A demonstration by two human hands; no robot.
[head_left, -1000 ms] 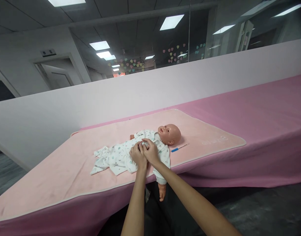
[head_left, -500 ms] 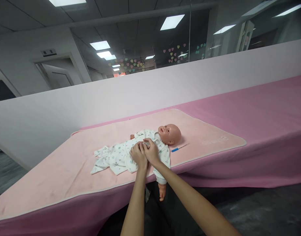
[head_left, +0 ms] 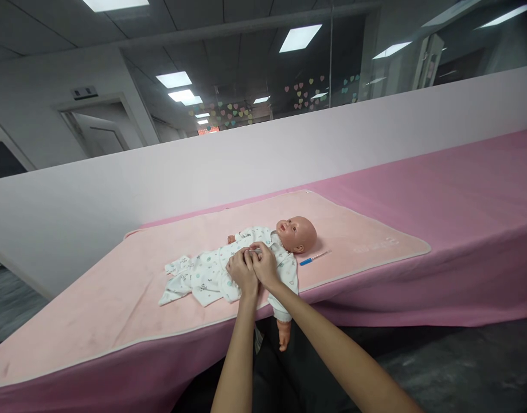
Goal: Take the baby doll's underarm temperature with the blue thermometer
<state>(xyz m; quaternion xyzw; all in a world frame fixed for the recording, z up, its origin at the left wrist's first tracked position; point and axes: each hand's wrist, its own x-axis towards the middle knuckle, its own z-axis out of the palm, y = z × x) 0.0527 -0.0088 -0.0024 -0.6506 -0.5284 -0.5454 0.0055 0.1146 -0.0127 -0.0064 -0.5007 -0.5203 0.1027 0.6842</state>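
Note:
A baby doll (head_left: pixel 297 234) lies on its back, its head to the right. It wears a white printed shirt (head_left: pixel 257 234) and matching pants (head_left: pixel 202 274). On the doll's chest, my left hand (head_left: pixel 242 272) is closed, its fingers bent on the shirt front. My right hand (head_left: pixel 265 266) touches it from the right, thumb and fingers pinched together at the shirt's front edge. The fingertips meet, and they partly hide the fabric between them. One doll arm (head_left: pixel 283 334) hangs over the table's near edge.
A thermometer-like stick with a blue end (head_left: pixel 307 261) lies beside the doll's head. Under the doll spreads a peach mat (head_left: pixel 95 287) on a table with a pink cloth (head_left: pixel 469 189). A white low wall (head_left: pixel 194 178) with glass above stands behind.
My fingertips shift very slightly at the shirt front. The doll and the stick stay where they were.

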